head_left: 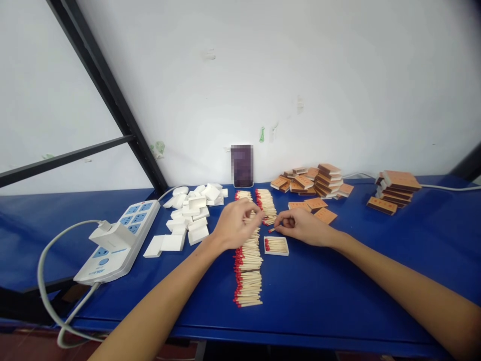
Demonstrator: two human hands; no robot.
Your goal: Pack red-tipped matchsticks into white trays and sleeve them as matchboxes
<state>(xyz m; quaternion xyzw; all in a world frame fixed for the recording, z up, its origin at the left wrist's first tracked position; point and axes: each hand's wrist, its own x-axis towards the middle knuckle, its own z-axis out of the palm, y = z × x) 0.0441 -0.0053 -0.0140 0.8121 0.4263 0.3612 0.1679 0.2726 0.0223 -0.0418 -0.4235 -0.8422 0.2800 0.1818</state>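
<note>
My right hand (298, 225) pinches a single red-tipped match (272, 229) between thumb and fingertips, just above a small white matchbox tray (277, 252). Inside that tray lie several matches (277, 244), their red heads to the left. Over the long row of loose matches (250, 281) is my left hand (242, 220), with its fingers curled together; what they hold, if anything, cannot be made out. Part of the row is hidden beneath this hand. A shorter row of matches (266, 203) runs beside it, behind the tray.
Empty white trays (188, 215) are heaped at left, near a power strip (124, 240) with a plugged-in charger (112, 235). Orange matchbox sleeves (315, 203) and matchboxes (326, 180) lie at back right. Another matchbox stack (398, 183) stands farther right. A phone (243, 165) leans on the wall.
</note>
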